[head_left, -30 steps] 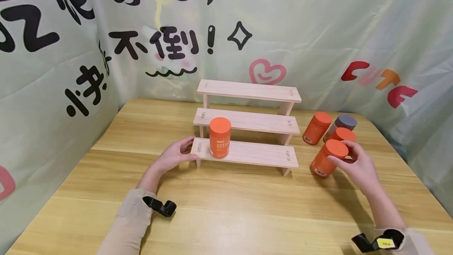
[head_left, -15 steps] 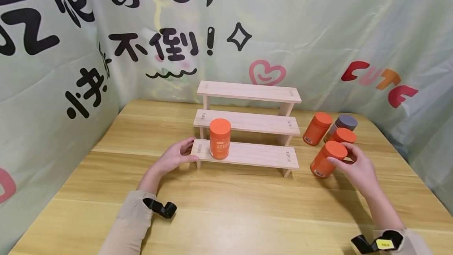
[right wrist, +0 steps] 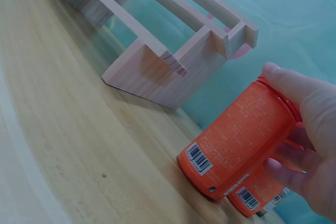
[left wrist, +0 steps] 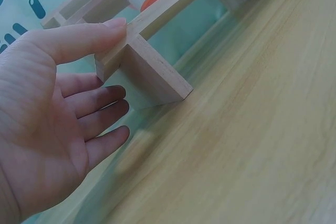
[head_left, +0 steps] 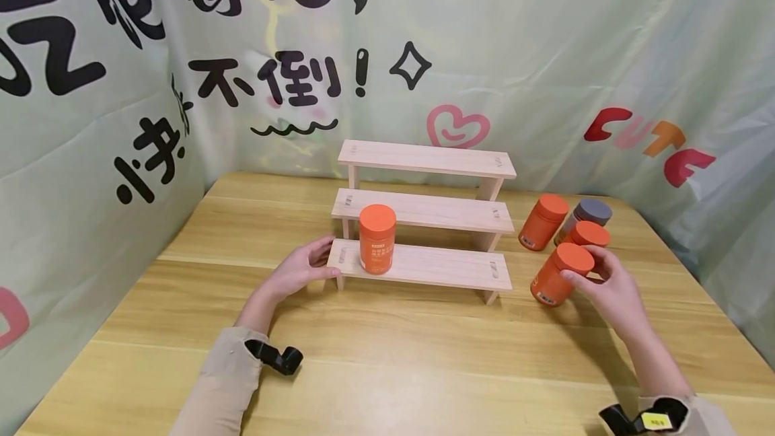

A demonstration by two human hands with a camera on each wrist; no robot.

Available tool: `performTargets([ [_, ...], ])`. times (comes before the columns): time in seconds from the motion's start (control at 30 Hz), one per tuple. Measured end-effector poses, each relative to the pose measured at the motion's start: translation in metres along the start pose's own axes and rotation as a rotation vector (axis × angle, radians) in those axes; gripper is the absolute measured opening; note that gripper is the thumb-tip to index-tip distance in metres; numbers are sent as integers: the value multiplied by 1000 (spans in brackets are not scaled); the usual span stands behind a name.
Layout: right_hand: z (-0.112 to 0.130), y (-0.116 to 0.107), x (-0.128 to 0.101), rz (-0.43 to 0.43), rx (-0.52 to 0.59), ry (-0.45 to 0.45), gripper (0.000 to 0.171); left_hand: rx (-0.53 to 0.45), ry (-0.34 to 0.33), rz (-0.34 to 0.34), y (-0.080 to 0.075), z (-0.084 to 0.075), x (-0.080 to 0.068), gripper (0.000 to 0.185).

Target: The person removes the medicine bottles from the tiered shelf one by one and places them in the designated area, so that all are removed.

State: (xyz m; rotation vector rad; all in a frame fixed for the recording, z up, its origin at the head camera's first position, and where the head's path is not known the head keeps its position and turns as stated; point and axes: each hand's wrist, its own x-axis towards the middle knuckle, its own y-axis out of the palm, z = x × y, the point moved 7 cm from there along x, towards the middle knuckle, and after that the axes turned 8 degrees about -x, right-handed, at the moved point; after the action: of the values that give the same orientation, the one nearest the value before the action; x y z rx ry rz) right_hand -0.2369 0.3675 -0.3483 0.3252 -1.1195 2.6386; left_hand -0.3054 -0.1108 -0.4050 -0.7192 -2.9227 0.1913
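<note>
A three-tier wooden display stand (head_left: 424,264) stands on the table, with one orange jar (head_left: 377,247) upright near the left end of its lowest step. My left hand (head_left: 298,269) holds that step's left end, the thumb at the front corner and the index finger towards the back; the other fingers are loosely bent beside the leg in the left wrist view. At the right, my right hand (head_left: 614,291) grips a second orange jar (right wrist: 239,135) around its lid, thumb on the near side. This jar stands on or just above the table; I cannot tell which.
Behind the gripped jar stand another orange jar (head_left: 541,226), a partly hidden orange jar (head_left: 588,233) and a jar with a grey-purple lid (head_left: 592,210). A printed cloth (head_left: 545,52) hangs behind the wooden table (head_left: 387,362).
</note>
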Motion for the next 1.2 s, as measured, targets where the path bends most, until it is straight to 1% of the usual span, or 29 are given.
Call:
performTargets([
  [0.13, -2, -4, 1, -36, 55, 7, 48, -7, 1, 2, 1, -2, 0, 77],
  [0.3, 2, -12, 1, -37, 117, -19, 38, -2, -4, 0, 1, -3, 0, 76],
  [0.4, 6, -16, 2, -34, 141, -40, 38, -2, -4, -2, 1, -3, -1, 76],
  [0.53, 9, -23, 6, -25, 155, -43, 41, -6, -2, -2, 2, -4, -1, 76],
  [0.57, 10, -24, 7, -27, 154, -42, 42, -8, -2, -1, 2, -3, -1, 76],
  [0.6, 9, -27, 9, -42, 185, -30, 42, -8, -1, 0, 2, -3, -1, 76],
  [0.67, 13, -31, 11, -48, 200, -39, 41, -6, -2, 2, 2, -3, -1, 76],
  [0.73, 19, -34, 14, -46, 233, -55, 39, -4, -3, 2, 2, -3, -1, 77],
  [0.8, 27, -38, 17, -48, 228, -75, 38, -2, -5, 1, 2, -3, -1, 77],
  [0.83, 33, -39, 18, -29, 197, -93, 38, 0, -7, 0, 1, -3, -1, 77],
  [0.9, 42, -40, 20, -12, 176, -91, 39, 1, -9, -2, 1, -2, -1, 77],
  [0.93, 46, -40, 22, -5, 149, -88, 40, 1, -10, -2, 1, -2, -1, 77],
  [0.97, 50, -39, 23, 4, 128, -84, 40, -3, -10, -2, 1, -2, -1, 77],
  [1.1, 70, -33, 29, 34, 117, -92, 41, -5, -10, -3, 1, -2, 0, 77],
  [1.2, 87, -25, 34, 59, 136, -122, 40, 0, -7, -3, 2, -3, 0, 76],
])
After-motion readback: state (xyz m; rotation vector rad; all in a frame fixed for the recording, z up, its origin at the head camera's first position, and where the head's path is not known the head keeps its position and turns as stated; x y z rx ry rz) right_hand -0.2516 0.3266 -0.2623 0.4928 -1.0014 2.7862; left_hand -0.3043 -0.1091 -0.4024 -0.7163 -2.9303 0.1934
